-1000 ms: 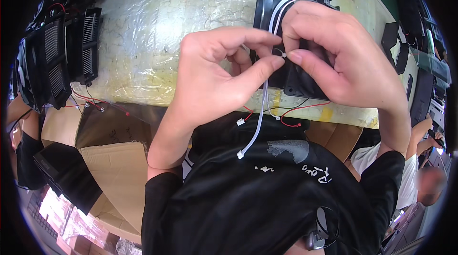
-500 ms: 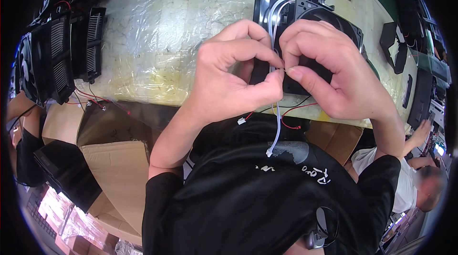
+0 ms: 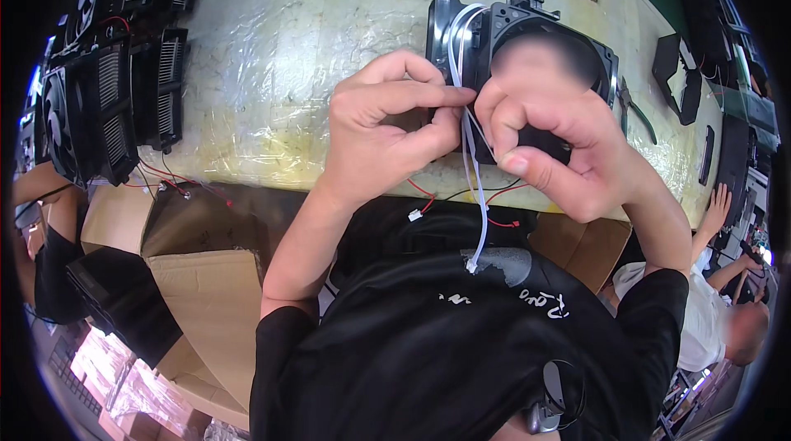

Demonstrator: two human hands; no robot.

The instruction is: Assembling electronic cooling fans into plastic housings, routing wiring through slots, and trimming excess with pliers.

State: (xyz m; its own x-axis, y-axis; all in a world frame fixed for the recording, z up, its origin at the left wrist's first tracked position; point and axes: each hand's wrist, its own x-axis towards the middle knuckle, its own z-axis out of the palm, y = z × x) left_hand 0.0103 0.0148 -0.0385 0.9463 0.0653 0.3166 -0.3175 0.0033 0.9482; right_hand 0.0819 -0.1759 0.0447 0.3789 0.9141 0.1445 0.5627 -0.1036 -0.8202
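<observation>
A black fan assembly lies on the table before me, partly hidden under my hands. Pale cables loop over its left side and hang past the table edge to a small white plug on my shirt. My left hand is closed in a pinch on the cables at the fan's left side. Just right of it, my right hand pinches the end of a thin pale strand that runs up to the cables by my left fingertips. Whether the strand is a tie cannot be made out.
Pliers lie right of the fan assembly, with a black frame beyond. Red and black leads with a white plug hang over the near edge. Several finned fan units stand at left, above a cardboard box. Other people sit at both sides.
My right hand has moved down and right, drawing the thin strand away from my left fingers. My left hand has shifted slightly left. The fan assembly sits a little further left, and pliers now show.
</observation>
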